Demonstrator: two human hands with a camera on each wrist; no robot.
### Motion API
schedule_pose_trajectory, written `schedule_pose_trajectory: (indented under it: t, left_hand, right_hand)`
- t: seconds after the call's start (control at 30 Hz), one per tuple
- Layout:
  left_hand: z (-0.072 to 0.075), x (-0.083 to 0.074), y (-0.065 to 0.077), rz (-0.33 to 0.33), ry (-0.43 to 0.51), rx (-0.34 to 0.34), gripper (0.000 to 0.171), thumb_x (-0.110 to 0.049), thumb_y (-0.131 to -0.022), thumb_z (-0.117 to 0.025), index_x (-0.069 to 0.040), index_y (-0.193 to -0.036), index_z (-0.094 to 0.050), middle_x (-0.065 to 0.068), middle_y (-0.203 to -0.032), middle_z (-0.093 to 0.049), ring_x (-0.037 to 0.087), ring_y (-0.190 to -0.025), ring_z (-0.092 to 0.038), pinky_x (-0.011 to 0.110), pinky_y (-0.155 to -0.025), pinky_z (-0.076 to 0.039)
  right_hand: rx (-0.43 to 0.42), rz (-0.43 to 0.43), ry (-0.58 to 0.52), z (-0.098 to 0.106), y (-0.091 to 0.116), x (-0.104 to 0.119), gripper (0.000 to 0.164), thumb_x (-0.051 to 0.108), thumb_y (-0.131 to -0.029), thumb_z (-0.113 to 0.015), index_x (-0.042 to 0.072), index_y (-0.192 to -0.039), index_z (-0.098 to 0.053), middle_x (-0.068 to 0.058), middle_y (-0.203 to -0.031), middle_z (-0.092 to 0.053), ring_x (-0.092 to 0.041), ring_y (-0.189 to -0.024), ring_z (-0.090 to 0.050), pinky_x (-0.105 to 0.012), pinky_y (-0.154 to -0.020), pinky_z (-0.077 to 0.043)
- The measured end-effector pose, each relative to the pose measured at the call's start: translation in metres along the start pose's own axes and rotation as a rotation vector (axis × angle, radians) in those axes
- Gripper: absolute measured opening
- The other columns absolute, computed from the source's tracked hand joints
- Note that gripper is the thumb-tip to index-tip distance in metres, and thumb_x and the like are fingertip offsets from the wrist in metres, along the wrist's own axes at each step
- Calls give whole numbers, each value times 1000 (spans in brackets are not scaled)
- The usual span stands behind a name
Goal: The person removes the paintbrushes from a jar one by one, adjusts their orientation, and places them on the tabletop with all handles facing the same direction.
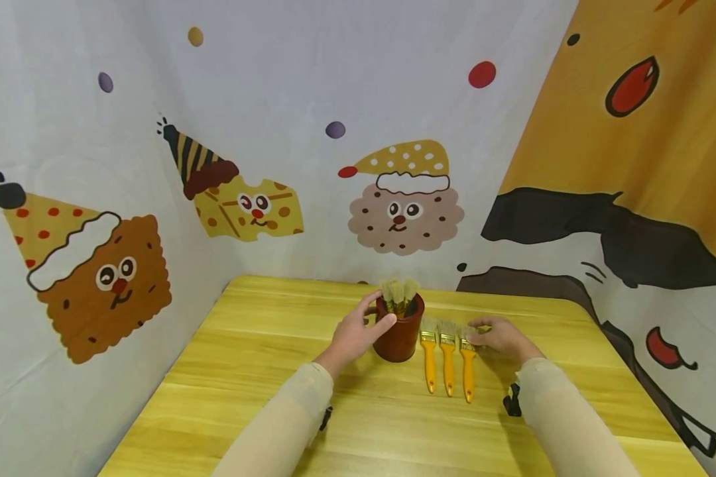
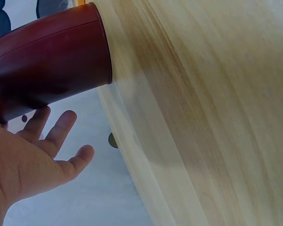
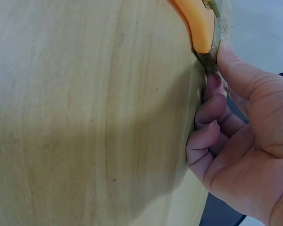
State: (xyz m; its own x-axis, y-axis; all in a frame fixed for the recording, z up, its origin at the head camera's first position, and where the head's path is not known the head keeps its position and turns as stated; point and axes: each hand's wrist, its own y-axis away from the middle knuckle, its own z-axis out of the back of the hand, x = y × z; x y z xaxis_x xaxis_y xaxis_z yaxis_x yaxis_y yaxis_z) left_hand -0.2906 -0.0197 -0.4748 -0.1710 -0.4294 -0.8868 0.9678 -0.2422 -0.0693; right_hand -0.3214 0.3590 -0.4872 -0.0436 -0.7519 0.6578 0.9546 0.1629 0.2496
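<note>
A dark red cup (image 1: 396, 343) stands upright on the table, with several brushes (image 1: 401, 291) in it, bristles up. My left hand (image 1: 355, 334) holds the cup at its left side, thumb across the front near the rim; in the left wrist view the other fingers spread beside the cup's wall (image 2: 52, 56). Right of the cup, three flat paintbrushes with yellow-orange handles lie side by side, bristles away from me. The rightmost paintbrush (image 1: 468, 374) is pinched near its metal band and bristles by my right hand (image 1: 501, 336); its orange handle (image 3: 200, 26) shows in the right wrist view.
The left paintbrush (image 1: 430, 368) and middle paintbrush (image 1: 448, 371) lie close between the cup and my right hand. The wood-grain table (image 1: 262, 344) ends at a back edge just behind the cup. A printed cloth (image 1: 274, 86) hangs behind and around it.
</note>
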Motion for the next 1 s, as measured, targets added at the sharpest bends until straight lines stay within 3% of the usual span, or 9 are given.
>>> schedule_pose_trajectory:
  t: [0.27, 0.67, 0.87, 1.0]
  left_hand:
    - [0, -3, 1, 13, 9, 5, 67, -67, -101, -62, -58, -161, -32, 4, -162, -54, 42, -146, -55, 66, -116, -46]
    - [1, -3, 3, 17, 21, 1, 68, -69, -100, -62, -58, -160, -33, 4, -161, -55, 43, -146, -55, 66, -117, -46]
    - [1, -3, 3, 11, 25, 7, 69, -71, -99, -62, -57, -161, -33, 4, -162, -55, 44, -146, -54, 66, -116, -47]
    - [1, -3, 3, 9, 21, 7, 69, -72, -99, -61, -57, -161, -33, 4, -162, -55, 44, -146, -55, 66, -116, -47]
  right_hand:
    - [-2, 8, -16, 0, -2, -6, 60, 32, -106, -70, 0, -155, -54, -38, -156, -48, -46, -130, -64, -56, -104, -59]
    - [-8, 32, 77, 2, -6, -10, 67, 45, -110, -60, 1, -159, -48, -37, -160, -43, -55, -141, -52, -67, -112, -49]
    - [-9, 34, 47, 1, -6, -12, 69, 46, -110, -60, 1, -160, -47, -35, -156, -51, -52, -139, -56, -63, -110, -53]
    - [-1, 38, 16, 2, -5, -15, 70, 46, -110, -60, -2, -160, -46, -29, -141, -65, -43, -126, -67, -56, -102, -59]
